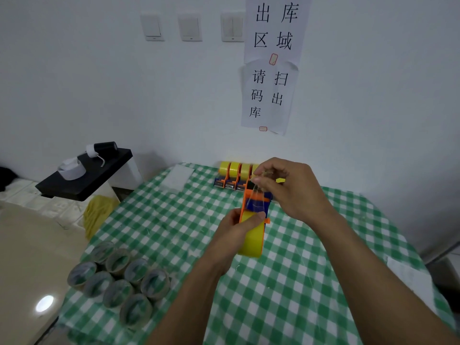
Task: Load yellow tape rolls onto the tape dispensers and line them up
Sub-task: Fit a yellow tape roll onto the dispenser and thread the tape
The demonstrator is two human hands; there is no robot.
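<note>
My left hand (235, 226) grips an orange and blue tape dispenser (256, 204) with a yellow tape roll (252, 241) mounted on it, held above the checked table. My right hand (286, 185) pinches the free end of the tape, pulled up from the roll over the dispenser's blue head. Behind my right hand, a row of loaded dispensers with yellow rolls (235, 174) stands side by side at the table's far edge; my right hand hides the row's right end.
Several clear tape rolls (117, 277) stand grouped at the left front of the green checked tablecloth (298, 282). A white pad (178, 176) lies at the far left corner. A black shelf (84, 175) with a tape strip stands left of the table.
</note>
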